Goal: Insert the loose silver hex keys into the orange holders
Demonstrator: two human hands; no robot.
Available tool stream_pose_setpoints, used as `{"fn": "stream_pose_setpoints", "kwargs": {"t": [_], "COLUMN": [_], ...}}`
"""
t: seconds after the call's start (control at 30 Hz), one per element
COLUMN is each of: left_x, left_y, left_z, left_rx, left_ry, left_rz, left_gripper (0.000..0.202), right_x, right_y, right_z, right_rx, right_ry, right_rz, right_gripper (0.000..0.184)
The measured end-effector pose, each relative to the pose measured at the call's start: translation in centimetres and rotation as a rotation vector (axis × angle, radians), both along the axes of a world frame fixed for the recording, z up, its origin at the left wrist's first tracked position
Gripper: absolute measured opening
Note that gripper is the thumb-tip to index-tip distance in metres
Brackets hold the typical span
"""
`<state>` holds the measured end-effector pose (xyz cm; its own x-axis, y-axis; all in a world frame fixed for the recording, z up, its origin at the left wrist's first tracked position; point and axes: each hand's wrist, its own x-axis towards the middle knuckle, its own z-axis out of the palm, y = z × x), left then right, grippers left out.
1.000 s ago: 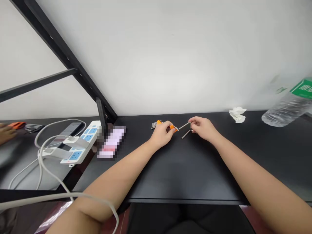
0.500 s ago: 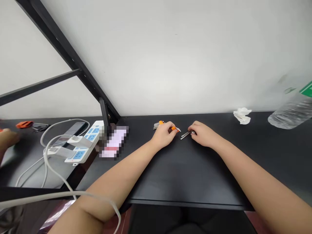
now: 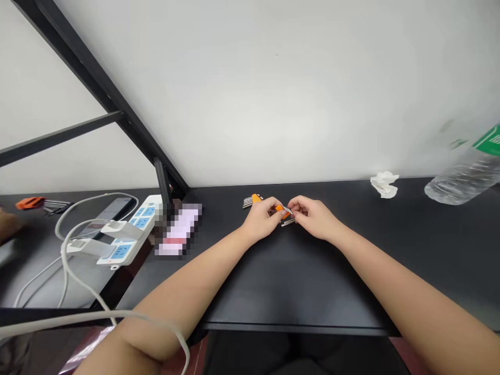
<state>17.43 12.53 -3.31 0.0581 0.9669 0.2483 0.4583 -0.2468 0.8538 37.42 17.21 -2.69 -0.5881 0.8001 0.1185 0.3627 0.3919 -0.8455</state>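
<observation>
My left hand is closed on an orange hex-key holder at the far middle of the black table; several short key ends stick out past its far side. My right hand has come right up against the holder. Its fingers pinch a thin metal hex key at the holder's right end. Both hands rest low on the tabletop, touching or nearly touching each other.
A crumpled white tissue and a lying clear water bottle are at the back right. At left are a white power strip with cables, a blurred pink object, another orange key set and another person's hand.
My right hand lowered the hex keys to the table, then moved left up to the holder with a key in its fingers. My left hand stayed in place.
</observation>
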Motion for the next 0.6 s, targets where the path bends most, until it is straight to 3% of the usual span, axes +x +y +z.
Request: {"fn": "stream_pose_setpoints", "kwargs": {"t": [0.27,0.47,0.6], "left_x": [0.2,-0.1,-0.7], "left_y": [-0.2,-0.1,0.3], "left_z": [0.3,0.3,0.0], "left_rx": [0.021,0.058,0.048], "left_ry": [0.093,0.189,0.172], "left_rz": [0.000,0.040,0.106], "left_gripper": [0.013,0.007,0.007], "right_x": [-0.4,0.4,1.2], "right_y": [-0.2,1.3,2.6], "right_z": [-0.4,-0.1,-0.3], "right_rx": [-0.141,0.009,0.094], "right_ry": [0.083,-0.102,-0.297], "right_rz": [0.034,-0.228,-0.284], "right_gripper": [0.027,0.026,0.031]}}
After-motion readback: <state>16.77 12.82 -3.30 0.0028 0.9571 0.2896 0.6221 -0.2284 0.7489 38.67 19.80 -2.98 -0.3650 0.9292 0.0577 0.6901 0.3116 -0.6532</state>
